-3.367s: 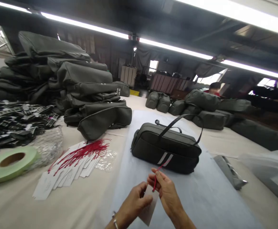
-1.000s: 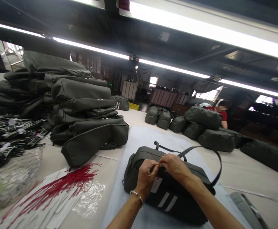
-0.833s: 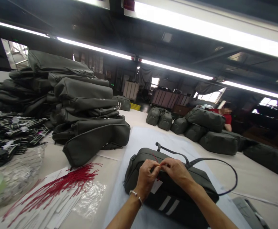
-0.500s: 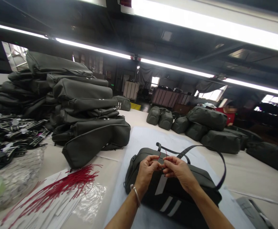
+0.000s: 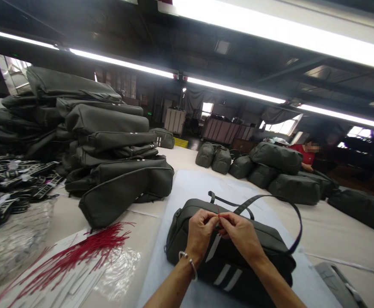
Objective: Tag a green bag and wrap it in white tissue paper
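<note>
A dark olive duffel bag (image 5: 264, 241) with pale stripes and two looped handles stands before me. Above its top, my left hand (image 5: 203, 226) and my right hand (image 5: 235, 229) meet, fingertips pinched together. Between them runs a thin red string (image 5: 218, 210), whose upper end sticks up. Both hands are closed on this string. Beneath the fingers a white hang tag (image 5: 213, 247) lies against the bag's side, partly covered by the right hand; whether the string passes through it I cannot tell.
A bundle of red strings (image 5: 90, 248) lies on white tags at the left. Behind it rise stacked flat bags (image 5: 119, 171), with black straps (image 5: 13, 179) beside them. Finished-looking bags (image 5: 292, 188) line the table's far right, near a person in red (image 5: 302, 154). A grey case (image 5: 334, 282) sits right.
My hands have drawn together, and the two separate string ends now meet between the fingertips. The white tag has turned narrower to view. The camera view has shifted slightly.
</note>
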A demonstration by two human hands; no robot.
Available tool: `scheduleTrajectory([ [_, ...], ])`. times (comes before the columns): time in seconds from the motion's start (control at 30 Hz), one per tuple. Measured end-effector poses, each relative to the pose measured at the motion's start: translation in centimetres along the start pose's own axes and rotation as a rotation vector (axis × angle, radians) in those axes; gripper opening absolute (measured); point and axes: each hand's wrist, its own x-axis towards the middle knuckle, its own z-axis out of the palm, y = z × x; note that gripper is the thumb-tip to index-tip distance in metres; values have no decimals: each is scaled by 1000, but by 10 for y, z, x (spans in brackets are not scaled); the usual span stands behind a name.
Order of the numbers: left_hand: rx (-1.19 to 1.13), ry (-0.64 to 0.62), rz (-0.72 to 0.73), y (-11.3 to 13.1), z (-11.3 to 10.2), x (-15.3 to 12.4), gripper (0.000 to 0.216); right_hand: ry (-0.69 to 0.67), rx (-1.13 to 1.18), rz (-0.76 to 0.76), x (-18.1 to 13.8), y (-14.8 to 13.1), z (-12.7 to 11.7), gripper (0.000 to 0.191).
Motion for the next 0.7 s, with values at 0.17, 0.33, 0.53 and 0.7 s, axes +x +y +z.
scheduleTrajectory([
  [0.17,-278,-137,-232,-1,4,5,19,52,77,-78,-3,11,5,32],
  [0.33,-370,-153,-281,3,7,6,25,100,-16,-169,-4,16,4,37],
  [0.53,-424,-147,-270,4,8,6,29,75,-54,-229,-7,8,1,38],
  [0.7,-432,-166,-272,-1,7,9,32,61,-57,-245,-8,7,0,40],
])
